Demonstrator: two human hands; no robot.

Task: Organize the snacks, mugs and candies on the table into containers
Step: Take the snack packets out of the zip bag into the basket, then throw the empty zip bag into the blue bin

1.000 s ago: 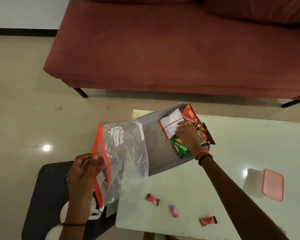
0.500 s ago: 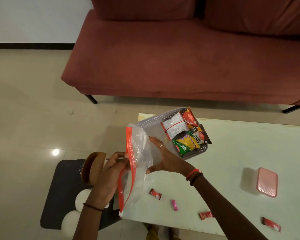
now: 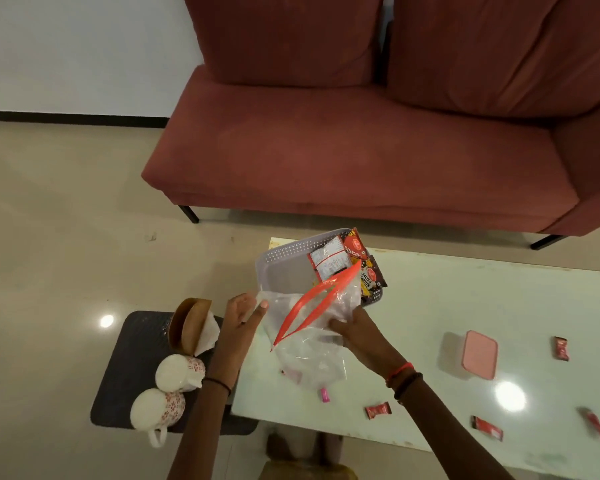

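A clear zip bag [image 3: 312, 341] with an orange-red zip strip hangs open over the table's left end. My right hand [image 3: 355, 334] grips its right side. My left hand [image 3: 241, 315] is spread beside the bag's left edge, fingertips just at the plastic. Behind the bag, a grey perforated basket [image 3: 284, 268] holds several snack packets [image 3: 347, 261]. Loose candies lie on the white table [image 3: 430, 299]: a pink one [image 3: 324, 394] and red ones [image 3: 377, 410], [image 3: 486, 427]. Two white patterned mugs [image 3: 179, 372], [image 3: 156, 408] and a brown mug [image 3: 189, 325] rest on a dark tray [image 3: 132, 358] to the left.
A pink-lidded box [image 3: 478, 355] stands on the table's right part, with more red candies [image 3: 560, 348], [image 3: 594, 422] beyond it. A maroon sofa [image 3: 326, 150] runs behind the table. The dark tray sits low, beside the table's left edge.
My right hand left the snack basket and took hold of the bag. The bag moved right, over the table. My left hand let go of the zip strip and spread.
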